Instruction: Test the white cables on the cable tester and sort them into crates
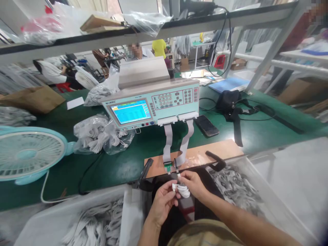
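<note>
Two bare hands work above the wearer's lap, at the front edge of a dark green desk. The left hand, palm turned up and fingers loosely curled, pinches a small white plastic plug between thumb and fingertips. The right hand, nearly closed, grips the cable's other end right by a slim black connector; whether that end is seated, I cannot tell. The rest of the white coiled cable hangs between the hands. Beside the connector is a little green circuit board; both sit at the ends of flat grey ribbon cables, which run back to a pale, boxy electronic instrument with a lit blue screen. The step in hand looks like hooking the cable up to the instrument. Next seems to call for a straight push, then lining up the plug with the board.
</note>
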A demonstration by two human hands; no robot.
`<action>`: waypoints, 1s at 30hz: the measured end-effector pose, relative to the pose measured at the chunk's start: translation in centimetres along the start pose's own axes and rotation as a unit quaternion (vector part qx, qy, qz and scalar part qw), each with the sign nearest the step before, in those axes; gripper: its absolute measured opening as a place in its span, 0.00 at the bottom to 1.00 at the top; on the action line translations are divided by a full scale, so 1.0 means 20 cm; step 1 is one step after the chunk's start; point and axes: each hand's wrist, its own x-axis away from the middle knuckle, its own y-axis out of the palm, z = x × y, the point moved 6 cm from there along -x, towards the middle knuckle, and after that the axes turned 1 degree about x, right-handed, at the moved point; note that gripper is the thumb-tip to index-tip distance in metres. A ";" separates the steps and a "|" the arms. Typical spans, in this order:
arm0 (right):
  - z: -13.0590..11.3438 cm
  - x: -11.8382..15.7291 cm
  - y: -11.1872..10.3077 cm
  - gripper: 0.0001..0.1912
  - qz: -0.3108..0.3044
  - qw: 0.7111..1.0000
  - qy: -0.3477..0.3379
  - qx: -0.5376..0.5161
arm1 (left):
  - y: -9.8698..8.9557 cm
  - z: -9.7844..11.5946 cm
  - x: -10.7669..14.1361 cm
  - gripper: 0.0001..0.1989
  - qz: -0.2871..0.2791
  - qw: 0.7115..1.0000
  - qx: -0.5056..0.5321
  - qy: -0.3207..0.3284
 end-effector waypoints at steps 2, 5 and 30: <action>0.00 0.00 0.00 0.15 0.013 1.000 0.004 -0.001 | -0.01 -0.01 -0.01 0.18 0.034 0.999 -0.004 0.004; -0.01 0.00 0.01 0.16 0.024 1.000 0.002 0.001 | -0.02 -0.03 -0.04 0.17 0.092 0.995 -0.038 0.029; -0.01 0.01 0.08 0.18 0.076 0.981 0.086 -0.154 | 0.03 0.17 -0.04 0.15 0.091 0.878 -0.393 0.257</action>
